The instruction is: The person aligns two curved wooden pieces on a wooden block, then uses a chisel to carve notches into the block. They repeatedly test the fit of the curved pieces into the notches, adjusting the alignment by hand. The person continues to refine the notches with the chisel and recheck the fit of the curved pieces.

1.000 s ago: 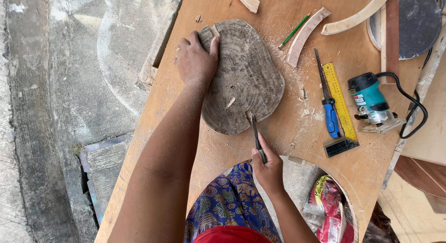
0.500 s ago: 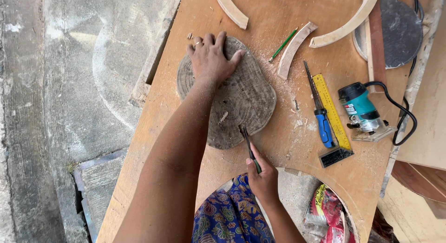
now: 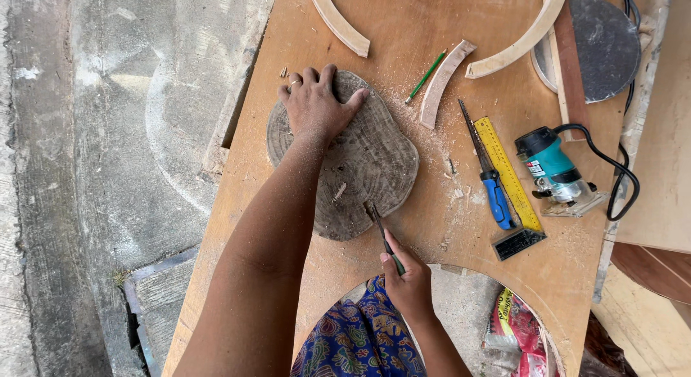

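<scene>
Plywood bench [image 3: 446,31]: large, sawdust-strewn. Wood slab [image 3: 367,172]: round cross-section, lying flat at bench centre. Left hand [image 3: 317,103]: flat on the slab's far edge, fingers spread, grip wide, holding nothing. Right hand [image 3: 410,280]: grip closed around a chisel [image 3: 381,233], its tip touching the slab's near edge. Right of slab: teal router [image 3: 554,172], yellow square [image 3: 512,179], blue-handled file [image 3: 489,172], green pencil [image 3: 426,76].

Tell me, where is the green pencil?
In the head view, the green pencil lies on the plywood board, up and right of the wood slab, just left of a short curved wood strip.
</scene>
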